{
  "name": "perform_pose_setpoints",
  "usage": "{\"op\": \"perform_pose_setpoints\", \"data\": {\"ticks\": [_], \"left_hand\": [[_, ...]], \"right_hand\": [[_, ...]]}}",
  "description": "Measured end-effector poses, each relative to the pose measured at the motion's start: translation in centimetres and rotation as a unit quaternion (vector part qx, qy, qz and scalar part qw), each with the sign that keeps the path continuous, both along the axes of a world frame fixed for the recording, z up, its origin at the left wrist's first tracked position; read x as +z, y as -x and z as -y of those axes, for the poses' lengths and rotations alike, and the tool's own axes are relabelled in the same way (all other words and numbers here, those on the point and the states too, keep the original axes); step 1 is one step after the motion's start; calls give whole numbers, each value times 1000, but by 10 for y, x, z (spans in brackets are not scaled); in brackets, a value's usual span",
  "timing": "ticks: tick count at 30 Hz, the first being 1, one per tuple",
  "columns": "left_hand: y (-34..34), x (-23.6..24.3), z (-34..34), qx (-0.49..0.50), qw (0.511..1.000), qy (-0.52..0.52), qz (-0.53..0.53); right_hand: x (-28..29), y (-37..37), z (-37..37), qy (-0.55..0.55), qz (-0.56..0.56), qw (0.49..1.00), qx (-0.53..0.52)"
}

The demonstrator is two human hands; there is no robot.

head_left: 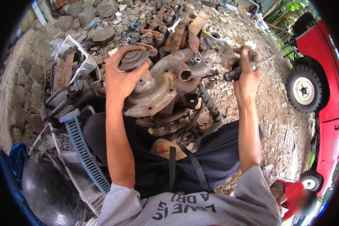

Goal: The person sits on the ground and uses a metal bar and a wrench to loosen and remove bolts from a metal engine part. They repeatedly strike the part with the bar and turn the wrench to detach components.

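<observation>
A grey cast-metal housing (154, 98) with bolt holes and a round pipe opening rests against the engine in front of me. My left hand (121, 75) curls its fingers and thumb around a round, stepped metal flange (135, 59) at the housing's upper left. Off to the right, my right hand (248, 71) is raised and closed around a screwdriver (233, 74). Its dark handle points left and its thin metal shaft sticks out to the right, apart from the engine. A combination spanner (174, 25) lies on top of the engine, near the rusty rocker arms (150, 33).
White plastic crates (87, 62) with metal parts stand left, beside a blue slatted plastic piece (84, 150) and a black helmet (51, 192). Stones and rubble (275, 124) cover the ground. A red vehicle (329, 113) is at right; a person in red (290, 196) sits lower right.
</observation>
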State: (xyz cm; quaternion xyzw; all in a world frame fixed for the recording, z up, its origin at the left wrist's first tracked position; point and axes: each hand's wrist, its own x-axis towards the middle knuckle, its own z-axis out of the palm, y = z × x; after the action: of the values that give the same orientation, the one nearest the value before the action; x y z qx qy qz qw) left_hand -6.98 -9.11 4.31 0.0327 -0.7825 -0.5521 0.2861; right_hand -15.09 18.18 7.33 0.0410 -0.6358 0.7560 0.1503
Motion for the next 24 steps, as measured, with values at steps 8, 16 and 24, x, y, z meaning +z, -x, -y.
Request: {"op": "perform_pose_setpoints", "data": {"ticks": [8, 16, 24], "left_hand": [[-5, 0, 2, 1, 1000, -6, -5], [-1, 0, -1, -6, 1000, -2, -7], [4, 0, -2, -9, 1000, -17, -11]], "right_hand": [[11, 50, -8, 165, -131, 977, -33], [-53, 80, 7, 212, -92, 970, -74], [-44, 81, -6, 270, -108, 952, -96]]}}
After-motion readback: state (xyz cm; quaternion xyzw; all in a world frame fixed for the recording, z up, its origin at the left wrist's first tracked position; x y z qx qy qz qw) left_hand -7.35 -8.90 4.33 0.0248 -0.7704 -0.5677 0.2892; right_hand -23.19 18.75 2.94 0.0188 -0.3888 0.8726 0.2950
